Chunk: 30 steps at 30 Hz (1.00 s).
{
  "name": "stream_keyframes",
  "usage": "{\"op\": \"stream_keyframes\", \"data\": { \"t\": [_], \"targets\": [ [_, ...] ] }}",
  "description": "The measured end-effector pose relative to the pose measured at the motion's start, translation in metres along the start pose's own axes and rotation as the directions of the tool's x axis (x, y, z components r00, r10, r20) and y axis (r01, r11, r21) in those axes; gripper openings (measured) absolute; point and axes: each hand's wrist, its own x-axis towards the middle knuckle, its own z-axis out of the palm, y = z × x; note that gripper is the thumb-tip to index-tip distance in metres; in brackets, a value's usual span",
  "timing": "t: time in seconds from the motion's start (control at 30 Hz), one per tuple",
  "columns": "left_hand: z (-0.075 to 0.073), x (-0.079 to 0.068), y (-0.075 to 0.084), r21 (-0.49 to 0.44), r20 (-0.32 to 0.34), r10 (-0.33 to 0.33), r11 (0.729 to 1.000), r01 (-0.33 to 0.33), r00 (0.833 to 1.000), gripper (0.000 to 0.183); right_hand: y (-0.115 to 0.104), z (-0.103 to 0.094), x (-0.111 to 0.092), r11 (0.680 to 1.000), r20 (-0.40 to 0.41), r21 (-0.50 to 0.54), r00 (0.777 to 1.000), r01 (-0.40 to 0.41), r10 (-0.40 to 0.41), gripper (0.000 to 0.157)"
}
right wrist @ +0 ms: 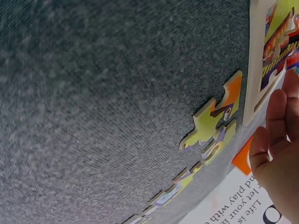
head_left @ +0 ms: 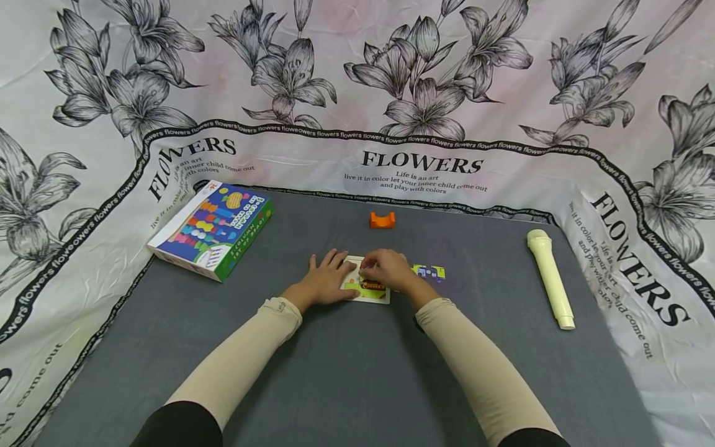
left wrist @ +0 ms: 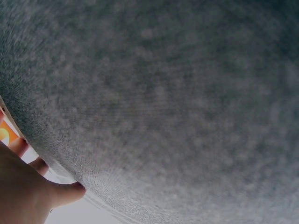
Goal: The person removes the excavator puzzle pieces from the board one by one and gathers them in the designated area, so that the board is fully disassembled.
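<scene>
A framed jigsaw puzzle [head_left: 365, 297] with a pale tray lies on the grey table in front of the person. Some pieces with a vehicle picture sit in its lower part, and bare tray shows above them. My left hand [head_left: 323, 280] rests along the frame's left side, fingers spread and thumb at the lower edge. Over the middle of the puzzle, my right hand [head_left: 389, 269] has bent fingers with their tips down at the pieces; whether they pinch a piece is hidden. Loose puzzle pieces [head_left: 430, 272] lie just right of the frame, also seen as green-and-orange pieces [right wrist: 205, 122] in the right wrist view.
A blue-and-green game box [head_left: 215, 228] lies at the back left. Behind the puzzle sits a small orange stand [head_left: 382, 220]. A pale yellow microphone-shaped stick [head_left: 550, 279] lies at the right. White flower-printed cloth [head_left: 424, 167] surrounds the table's back and sides.
</scene>
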Motion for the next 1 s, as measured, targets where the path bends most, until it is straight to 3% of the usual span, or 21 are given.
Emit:
{"op": "stream_keyframes", "data": {
  "t": [0.67, 1.0],
  "targets": [
    [-0.0005, -0.0010, 0.0003, -0.003, -0.003, 0.006, 1.000, -0.006, 1.000, 0.068, -0.0059, -0.0021, -0.0001, 0.996, -0.024, -0.081, 0.999, 0.030, -0.032, 0.018],
    [-0.0016, -0.0017, 0.0008, -0.003, -0.001, 0.002, 1.000, -0.002, 1.000, 0.068, -0.0042, -0.0010, -0.0001, 1.000, -0.033, -0.017, 0.999, -0.009, 0.009, 0.019]
  ]
}}
